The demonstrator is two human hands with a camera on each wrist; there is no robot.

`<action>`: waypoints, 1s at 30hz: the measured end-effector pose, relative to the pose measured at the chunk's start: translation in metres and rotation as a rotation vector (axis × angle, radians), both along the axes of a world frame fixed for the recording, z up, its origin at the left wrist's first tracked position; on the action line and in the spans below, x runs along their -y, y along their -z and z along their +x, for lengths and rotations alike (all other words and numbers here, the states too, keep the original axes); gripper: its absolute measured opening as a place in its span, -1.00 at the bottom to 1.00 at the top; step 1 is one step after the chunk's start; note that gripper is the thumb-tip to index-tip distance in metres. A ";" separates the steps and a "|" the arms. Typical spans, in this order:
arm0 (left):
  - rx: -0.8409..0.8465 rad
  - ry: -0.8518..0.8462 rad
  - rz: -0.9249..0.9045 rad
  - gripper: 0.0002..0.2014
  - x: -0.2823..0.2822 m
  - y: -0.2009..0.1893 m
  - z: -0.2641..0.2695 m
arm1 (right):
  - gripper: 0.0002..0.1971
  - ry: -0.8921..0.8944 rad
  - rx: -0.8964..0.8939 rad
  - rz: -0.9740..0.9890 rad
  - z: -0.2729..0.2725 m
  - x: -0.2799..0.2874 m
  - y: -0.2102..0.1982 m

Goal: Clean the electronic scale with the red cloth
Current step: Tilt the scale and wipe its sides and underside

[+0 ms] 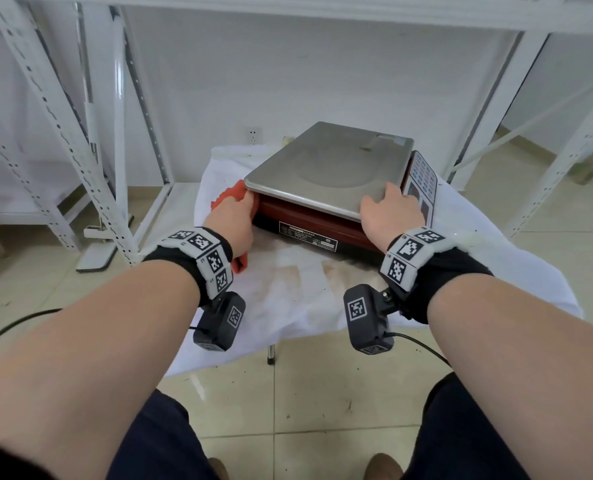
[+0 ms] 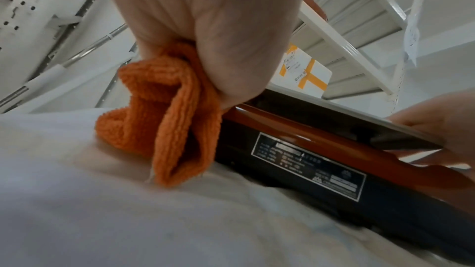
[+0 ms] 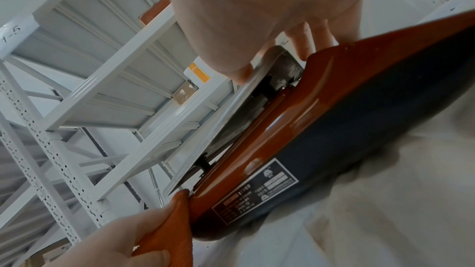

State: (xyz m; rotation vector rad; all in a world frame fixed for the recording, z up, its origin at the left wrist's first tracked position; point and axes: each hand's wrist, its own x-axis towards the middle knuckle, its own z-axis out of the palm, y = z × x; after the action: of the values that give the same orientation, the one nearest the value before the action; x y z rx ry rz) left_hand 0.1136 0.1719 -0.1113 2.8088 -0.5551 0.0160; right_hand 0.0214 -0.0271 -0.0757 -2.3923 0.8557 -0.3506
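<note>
Near the middle of the white-draped desk (image 1: 478, 271), from the head view, the electronic scale (image 1: 329, 168) sat, bare sheet open in front of it. The left hand (image 1: 231, 220) gripped the red cloth (image 1: 231, 194) against its left corner; the right hand (image 1: 390, 213) lay open-fingered on the platter's near right edge.

Left wrist view: fingers bunched the cloth (image 2: 164, 121) against the scale's side.

Right wrist view: straight fingertips (image 3: 303, 46) overhung the platter rim.

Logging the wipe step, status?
Left hand grips red cloth against the electronic scale's left corner. Right hand steadies its steel pan edge. Nothing in the way.
</note>
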 end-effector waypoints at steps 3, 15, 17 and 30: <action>-0.013 -0.027 -0.050 -0.06 0.003 -0.001 -0.003 | -0.52 0.001 0.023 0.025 -0.003 0.002 0.000; -0.344 -0.081 -0.438 -0.63 -0.002 -0.034 -0.044 | -0.66 0.001 0.352 -0.045 -0.026 0.017 -0.016; -0.498 0.020 -0.543 -0.55 -0.005 -0.045 -0.052 | -0.71 -0.162 0.428 -0.015 -0.028 0.009 -0.024; -0.487 0.171 -0.549 -0.67 0.009 -0.063 -0.066 | -0.81 -0.573 0.141 -0.070 -0.037 -0.023 -0.021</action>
State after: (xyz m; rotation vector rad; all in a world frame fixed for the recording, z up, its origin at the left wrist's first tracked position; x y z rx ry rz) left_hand 0.0477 0.1631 -0.0483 2.1192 -0.5599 -0.4628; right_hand -0.0155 -0.0042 -0.0550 -2.5106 0.0777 -0.3135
